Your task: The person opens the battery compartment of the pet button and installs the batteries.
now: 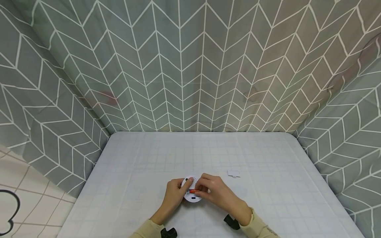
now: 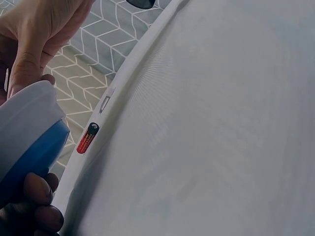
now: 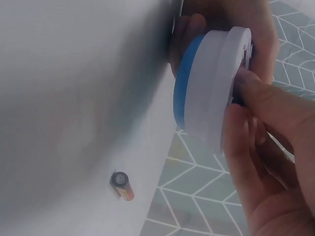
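Note:
My left hand (image 1: 173, 194) grips a round white device (image 1: 193, 199) by its left side, thumb over the upper face. Speaker holes and an open battery slot show on that face, and the right wrist view shows its blue underside (image 3: 181, 93). A red-orange battery (image 1: 192, 191) lies across the slot. At its right end, my right hand (image 1: 216, 191) pinches it with thumb and fingers, which partly hide it. Another red and black battery (image 2: 87, 138) lies on the table, also visible in the right wrist view.
A small white flat piece with a tab (image 1: 233, 173) lies on the table, beyond my right hand. The white-covered table (image 1: 143, 158) is bordered by patterned grey curtains (image 1: 190, 66) at the back and sides. Tiled floor (image 1: 35, 195) shows at the left.

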The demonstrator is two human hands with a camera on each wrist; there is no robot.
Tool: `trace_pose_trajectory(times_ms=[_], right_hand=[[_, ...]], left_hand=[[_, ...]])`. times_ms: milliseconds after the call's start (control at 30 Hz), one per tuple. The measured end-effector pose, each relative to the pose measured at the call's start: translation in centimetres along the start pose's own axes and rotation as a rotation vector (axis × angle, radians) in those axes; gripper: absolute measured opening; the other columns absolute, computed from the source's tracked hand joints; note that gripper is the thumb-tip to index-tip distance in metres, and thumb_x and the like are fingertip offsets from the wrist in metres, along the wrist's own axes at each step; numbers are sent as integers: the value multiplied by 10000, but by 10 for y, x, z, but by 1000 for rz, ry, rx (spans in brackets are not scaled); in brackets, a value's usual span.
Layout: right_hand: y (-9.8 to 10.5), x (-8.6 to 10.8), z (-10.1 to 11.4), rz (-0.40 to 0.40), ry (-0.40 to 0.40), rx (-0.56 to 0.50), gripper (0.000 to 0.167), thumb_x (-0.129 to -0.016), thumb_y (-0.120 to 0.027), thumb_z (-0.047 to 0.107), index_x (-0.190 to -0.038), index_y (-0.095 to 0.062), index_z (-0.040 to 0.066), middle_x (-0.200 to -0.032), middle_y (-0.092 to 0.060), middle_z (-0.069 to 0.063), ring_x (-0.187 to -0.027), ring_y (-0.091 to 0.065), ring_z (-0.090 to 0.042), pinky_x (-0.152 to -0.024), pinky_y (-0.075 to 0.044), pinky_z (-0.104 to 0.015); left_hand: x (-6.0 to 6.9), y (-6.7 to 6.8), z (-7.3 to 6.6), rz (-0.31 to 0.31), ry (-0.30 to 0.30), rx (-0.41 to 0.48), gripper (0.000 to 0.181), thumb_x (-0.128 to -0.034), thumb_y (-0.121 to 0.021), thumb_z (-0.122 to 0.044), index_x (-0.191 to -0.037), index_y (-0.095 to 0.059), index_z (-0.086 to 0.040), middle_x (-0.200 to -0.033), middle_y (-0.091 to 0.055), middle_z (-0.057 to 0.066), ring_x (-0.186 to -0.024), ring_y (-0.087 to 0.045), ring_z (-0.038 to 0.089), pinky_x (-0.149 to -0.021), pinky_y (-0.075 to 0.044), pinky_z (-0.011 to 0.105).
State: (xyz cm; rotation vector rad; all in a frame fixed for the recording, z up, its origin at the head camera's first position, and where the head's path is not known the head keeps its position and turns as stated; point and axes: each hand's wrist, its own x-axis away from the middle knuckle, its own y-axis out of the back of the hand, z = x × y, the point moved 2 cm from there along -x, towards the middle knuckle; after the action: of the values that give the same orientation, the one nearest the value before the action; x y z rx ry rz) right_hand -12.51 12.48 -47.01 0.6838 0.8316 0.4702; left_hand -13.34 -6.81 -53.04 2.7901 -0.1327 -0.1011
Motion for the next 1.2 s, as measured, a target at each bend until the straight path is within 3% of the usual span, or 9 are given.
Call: trace_pose_trajectory(times_ms=[367,600,833,1067,1200], right_hand=[[5,3,-4,36,3,-102,188,-858,-844,14,-998,-771,116,-955,-751,27,-851,-685,-30,-719,-566,-204],[5,4,-10,71,-50,-113,166,-847,-864,62,-957,-758,128,-900,-735,33,-814,-666,-2,-723,-566,-181],[6,4,-16,25,-167,-179,153,-803,-904,155,-870,-767,167,-824,-731,68,-753,-634,8,-651,-572,-248],[1,5,-22,-12,-311,-225,186,-746,-944,249,-780,-762,236,-877,-645,75,-792,-622,-180,-663,-546,-325],[-2,5,-25,-6,-381,-273,323,-734,-957,259,-922,-705,185,-955,-606,19,-821,-621,-253,-674,-570,-322]], left_hand=[[1,0,0,15,10,-8,461,-1012,-690,-426,-666,-688,-121,-516,-547,-94,-433,-455,7,-436,-334,198],[2,-2,2,7,5,-18,460,-1012,-694,-416,-658,-673,-124,-519,-524,-109,-452,-441,-3,-452,-312,187],[2,-3,2,11,-9,-11,438,-1031,-672,-399,-694,-702,-120,-539,-540,-118,-455,-447,-11,-445,-320,177],[2,-2,1,17,-15,17,430,-1038,-661,-383,-752,-745,-72,-557,-574,-106,-454,-443,-12,-440,-314,174],[3,-2,1,23,-7,43,418,-1043,-653,-378,-766,-747,-80,-553,-578,-94,-434,-436,-20,-425,-322,175]])
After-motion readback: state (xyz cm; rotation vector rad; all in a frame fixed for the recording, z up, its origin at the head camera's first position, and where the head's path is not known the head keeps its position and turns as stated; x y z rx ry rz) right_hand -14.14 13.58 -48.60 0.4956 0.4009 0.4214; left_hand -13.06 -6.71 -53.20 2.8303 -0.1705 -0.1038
